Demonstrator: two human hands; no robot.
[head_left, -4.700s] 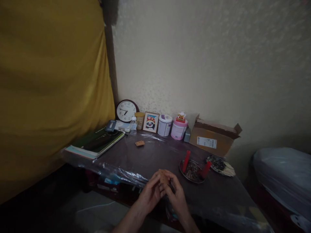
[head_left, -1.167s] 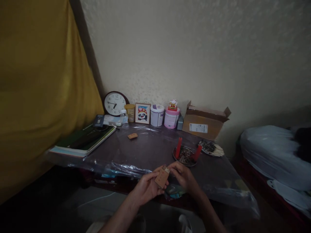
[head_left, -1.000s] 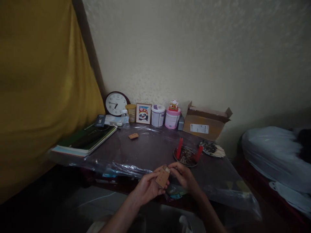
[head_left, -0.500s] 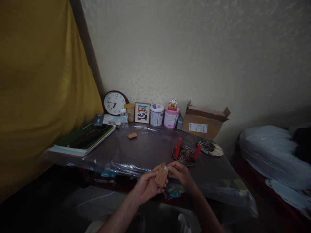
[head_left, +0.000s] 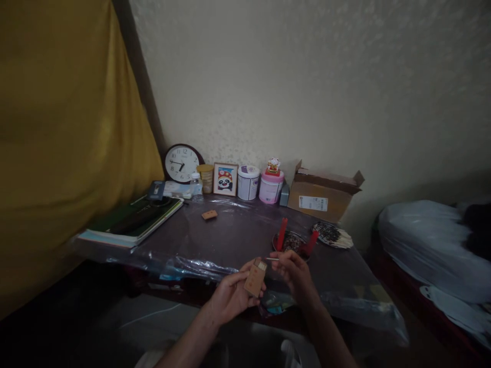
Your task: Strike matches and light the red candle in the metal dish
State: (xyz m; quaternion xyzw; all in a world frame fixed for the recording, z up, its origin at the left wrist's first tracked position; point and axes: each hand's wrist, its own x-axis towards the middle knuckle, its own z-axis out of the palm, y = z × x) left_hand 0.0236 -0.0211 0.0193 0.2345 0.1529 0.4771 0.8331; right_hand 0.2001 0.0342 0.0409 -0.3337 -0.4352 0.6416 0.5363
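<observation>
My left hand [head_left: 233,294] is wrapped round a small brown matchbox [head_left: 254,280], tilted and partly slid open, with pale matchsticks showing at its top end. Just right of the box, my right hand [head_left: 293,271] pinches a single match [head_left: 272,259] between thumb and fingers, apart from the box. Behind the right hand, two red candles [head_left: 282,234] stand on a round plate [head_left: 275,247] strewn with dark bits. Another plate [head_left: 325,233] farther right holds many pale sticks with blackened ends. A second matchbox [head_left: 209,214] lies on the table at the left.
Along the wall stand a clock [head_left: 181,164], a framed panda picture [head_left: 225,180], two tubs [head_left: 248,183], a lucky-cat figurine [head_left: 273,166] and a cardboard box [head_left: 320,194]. Books [head_left: 134,222] lie at the left. Plastic film covers the dark table [head_left: 230,232]. A yellow curtain [head_left: 76,128] hangs left.
My right hand has drawn a match out of the matchbox and moved slightly to the right with it. My left hand keeps hold of the box in nearly the same place.
</observation>
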